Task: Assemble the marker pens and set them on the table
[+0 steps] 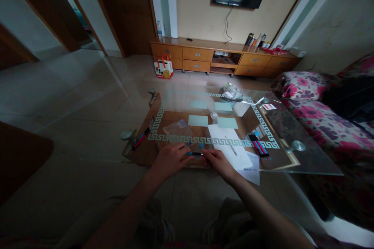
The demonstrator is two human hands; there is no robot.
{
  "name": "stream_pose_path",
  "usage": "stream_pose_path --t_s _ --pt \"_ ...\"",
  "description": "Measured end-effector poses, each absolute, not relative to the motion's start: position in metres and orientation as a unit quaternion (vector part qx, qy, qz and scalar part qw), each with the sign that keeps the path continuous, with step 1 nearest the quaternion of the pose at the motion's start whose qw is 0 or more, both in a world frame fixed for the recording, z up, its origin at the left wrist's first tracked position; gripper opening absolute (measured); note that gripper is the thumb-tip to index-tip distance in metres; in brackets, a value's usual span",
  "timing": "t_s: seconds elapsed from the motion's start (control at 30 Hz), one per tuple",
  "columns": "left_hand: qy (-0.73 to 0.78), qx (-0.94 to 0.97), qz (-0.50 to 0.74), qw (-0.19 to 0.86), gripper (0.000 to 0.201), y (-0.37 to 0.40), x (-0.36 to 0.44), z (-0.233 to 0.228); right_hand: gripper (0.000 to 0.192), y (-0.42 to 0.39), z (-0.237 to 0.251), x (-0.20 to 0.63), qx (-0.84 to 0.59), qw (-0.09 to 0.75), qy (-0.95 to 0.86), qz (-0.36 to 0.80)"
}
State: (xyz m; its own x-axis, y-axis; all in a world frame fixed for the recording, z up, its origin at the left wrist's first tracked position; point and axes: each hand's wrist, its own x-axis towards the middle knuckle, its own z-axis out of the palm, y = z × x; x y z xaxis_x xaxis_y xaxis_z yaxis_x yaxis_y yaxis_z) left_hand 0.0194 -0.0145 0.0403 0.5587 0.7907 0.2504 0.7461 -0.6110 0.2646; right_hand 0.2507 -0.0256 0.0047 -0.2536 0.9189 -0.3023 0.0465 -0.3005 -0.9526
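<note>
A blue pen (194, 153), gripped between both hands (172, 159) (217, 162), hovers over the glass table (306, 159) near white paper (228, 144).

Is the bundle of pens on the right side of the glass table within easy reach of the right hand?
Probably yes. The right hand is busy holding the blue pen with the left hand, but only flat white paper lies between it and the pen bundle.

Both hands (194, 159) forward, fingertips pinched, nearly meeting.

blue pen (194, 153), level, held at both ends
</note>
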Motion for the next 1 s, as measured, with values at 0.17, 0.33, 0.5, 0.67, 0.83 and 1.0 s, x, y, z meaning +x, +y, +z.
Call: stream_pose_path --t_s 0.17,0.33,0.5,0.67,0.83,1.0 --pt "0.442 0.880 0.164 0.056 0.030 -0.0146 0.0186 0.0412 0.046 -0.0265 0.0012 0.2518 -0.490 0.347 -0.508 0.618" --pt "0.431 0.885 0.168 0.057 0.032 -0.0141 0.0190 0.0444 0.044 -0.0269 0.0026 0.2526 -0.484 0.350 -0.515 0.615" --pt "0.426 0.887 0.169 0.050 0.030 -0.0140 0.0198 0.0455 0.041 -0.0265 0.0020 0.2539 -0.479 0.352 -0.538 0.598" --pt "0.426 0.889 0.159 0.055 0.030 -0.0135 0.0194 0.0453 0.041 -0.0261 0.0025 0.2557 -0.481 0.345 -0.560 0.580" --pt "0.423 0.890 0.161 0.061 0.030 -0.0132 0.0193 0.0457 0.038 -0.0257 0.0091 0.2587 -0.468 0.342 -0.597 0.555" --pt "0.427 0.887 0.163 0.056 0.030 -0.0139 0.0193 0.0461 0.026 -0.0248 0.0074 0.2595 -0.460 0.369 -0.597 0.543"
